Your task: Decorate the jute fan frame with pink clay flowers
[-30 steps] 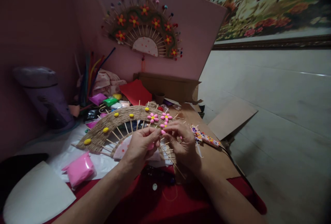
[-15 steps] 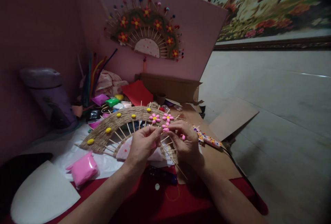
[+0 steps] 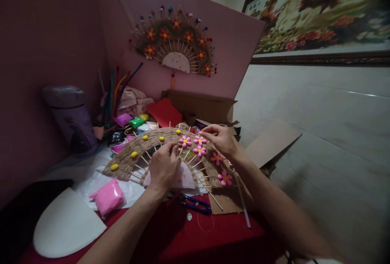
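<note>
five pink flowers [image 3: 199, 151] on the right half of your woven fan [image 3: 170, 135], five yellow dots [image 3: 134, 154] on the left. fan's in front of you on the table, long axis left-right, arch bulging away from you, straight edge of the half-round base [image 3: 185, 174] facing you. your left hand [image 3: 164, 164]: over base and sticks [image 3: 144, 161], knuckles up, forearm from lower left, fingers curled; can't tell if they pinch a stick. your right hand [image 3: 222, 139]: forearm from lower right, reaching leftward, thumb and index close together by the far-edge flowers; can't tell if they pinch anything.
</note>
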`<state>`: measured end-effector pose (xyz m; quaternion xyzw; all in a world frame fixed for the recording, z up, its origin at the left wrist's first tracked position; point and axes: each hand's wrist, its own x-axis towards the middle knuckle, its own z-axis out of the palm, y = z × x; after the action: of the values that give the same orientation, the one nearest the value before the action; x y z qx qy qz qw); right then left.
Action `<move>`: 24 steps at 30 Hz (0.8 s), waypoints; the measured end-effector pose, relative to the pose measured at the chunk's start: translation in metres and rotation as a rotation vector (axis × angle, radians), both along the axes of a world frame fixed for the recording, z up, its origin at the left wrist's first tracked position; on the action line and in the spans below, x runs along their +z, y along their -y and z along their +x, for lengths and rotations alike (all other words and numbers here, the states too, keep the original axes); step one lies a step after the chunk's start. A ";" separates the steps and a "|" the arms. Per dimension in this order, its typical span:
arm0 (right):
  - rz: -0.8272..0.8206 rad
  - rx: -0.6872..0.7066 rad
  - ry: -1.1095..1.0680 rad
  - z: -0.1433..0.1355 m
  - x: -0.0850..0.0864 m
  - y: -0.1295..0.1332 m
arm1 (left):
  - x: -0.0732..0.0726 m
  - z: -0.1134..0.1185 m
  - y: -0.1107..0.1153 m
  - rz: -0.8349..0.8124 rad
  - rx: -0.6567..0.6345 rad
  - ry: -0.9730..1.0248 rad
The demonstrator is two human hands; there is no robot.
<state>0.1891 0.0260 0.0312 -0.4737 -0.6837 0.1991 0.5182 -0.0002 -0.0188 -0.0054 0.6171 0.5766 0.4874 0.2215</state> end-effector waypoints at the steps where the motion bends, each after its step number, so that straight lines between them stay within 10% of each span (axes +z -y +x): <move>1: -0.017 0.006 0.044 -0.004 -0.001 -0.006 | 0.001 -0.002 0.000 0.001 0.045 -0.134; 8: -0.022 -0.050 0.275 -0.025 -0.008 -0.037 | -0.001 -0.003 -0.001 -0.063 0.128 -0.666; 24: 0.089 -0.118 0.459 -0.034 -0.021 -0.073 | -0.002 -0.007 -0.004 -0.101 0.154 -0.682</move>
<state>0.1551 0.0990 0.0099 -0.5224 -0.7627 0.0250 0.3803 -0.0072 -0.0147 -0.0070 0.6873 0.6857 0.2394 0.0090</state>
